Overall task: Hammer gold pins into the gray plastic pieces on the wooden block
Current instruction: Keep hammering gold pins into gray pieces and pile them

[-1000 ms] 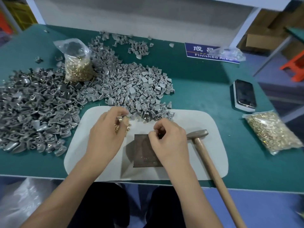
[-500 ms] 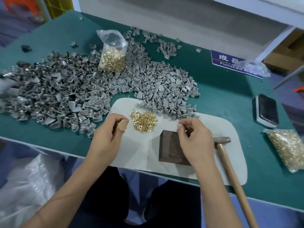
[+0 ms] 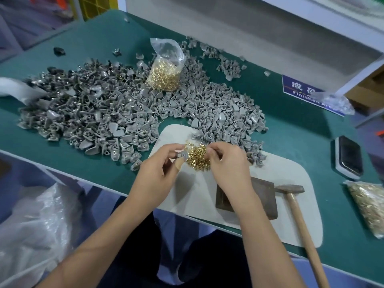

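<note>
Head view, items as we find them. Our left hand (image 3: 158, 173): fingers curled, thumb and forefinger pinching one small gray plastic piece (image 3: 182, 156) above the white rounded mat (image 3: 291, 204), just left of the pin heap. Our right hand (image 3: 228, 163): fingertips drawn close together over the loose heap of small gold pins (image 3: 197, 157) on the mat; whether a pin sits between them we cannot tell, as the fingers hide it. Dark square wooden block (image 3: 264, 202): flat on the mat, partly behind our right forearm, with nothing on its visible top. Hammer with steel head and long wooden handle (image 3: 299, 215): lying untouched just right of the block, head toward it. Large spread of loose gray plastic pieces (image 3: 93, 113): on the green table (image 3: 291, 121), left of and beyond the mat, some spilling onto the mat's far edge. Clear plastic bag of gold pins (image 3: 165, 73): upright amid that spread. Second flat bag of gold pins (image 3: 367, 206): at the right edge. Black phone (image 3: 349, 156): right of the mat. Blue sign lettered "Finished Area" (image 3: 301, 90): at the far side.
</note>
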{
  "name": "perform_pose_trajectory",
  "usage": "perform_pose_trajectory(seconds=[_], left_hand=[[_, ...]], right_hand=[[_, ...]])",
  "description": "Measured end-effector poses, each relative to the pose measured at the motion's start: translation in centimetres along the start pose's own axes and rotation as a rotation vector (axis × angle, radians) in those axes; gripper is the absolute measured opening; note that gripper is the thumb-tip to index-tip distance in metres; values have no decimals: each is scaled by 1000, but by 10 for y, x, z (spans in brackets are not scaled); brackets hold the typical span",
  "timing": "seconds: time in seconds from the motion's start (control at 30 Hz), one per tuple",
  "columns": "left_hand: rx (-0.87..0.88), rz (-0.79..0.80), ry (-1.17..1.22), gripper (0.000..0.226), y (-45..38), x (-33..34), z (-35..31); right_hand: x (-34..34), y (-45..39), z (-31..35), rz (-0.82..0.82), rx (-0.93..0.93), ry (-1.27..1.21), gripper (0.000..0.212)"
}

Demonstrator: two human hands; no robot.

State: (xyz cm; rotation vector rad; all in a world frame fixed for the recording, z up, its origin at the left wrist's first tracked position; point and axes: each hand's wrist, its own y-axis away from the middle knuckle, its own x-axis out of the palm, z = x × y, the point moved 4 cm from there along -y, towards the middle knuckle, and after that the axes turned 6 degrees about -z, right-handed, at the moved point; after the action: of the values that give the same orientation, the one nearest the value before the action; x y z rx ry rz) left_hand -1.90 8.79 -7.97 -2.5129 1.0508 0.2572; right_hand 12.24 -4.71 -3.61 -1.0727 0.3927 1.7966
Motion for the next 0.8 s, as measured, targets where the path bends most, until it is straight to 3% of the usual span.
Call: perform_pose_trajectory(seconds=[0.17, 0.53, 0.67, 0.8], left_hand=[[-35, -15, 54, 12, 0, 2, 4], [-61, 10, -16, 11, -2, 5, 6], [-78, 21, -56, 14, -7, 4, 3], [-68, 21, -62, 18, -5, 4, 1]], right_hand=[[4, 1, -5, -1, 4, 56, 6], [11, 3, -2, 95, -50, 173, 38], [10, 1, -2, 83, -53, 180, 15], [12, 2, 1, 61, -91, 187, 7]])
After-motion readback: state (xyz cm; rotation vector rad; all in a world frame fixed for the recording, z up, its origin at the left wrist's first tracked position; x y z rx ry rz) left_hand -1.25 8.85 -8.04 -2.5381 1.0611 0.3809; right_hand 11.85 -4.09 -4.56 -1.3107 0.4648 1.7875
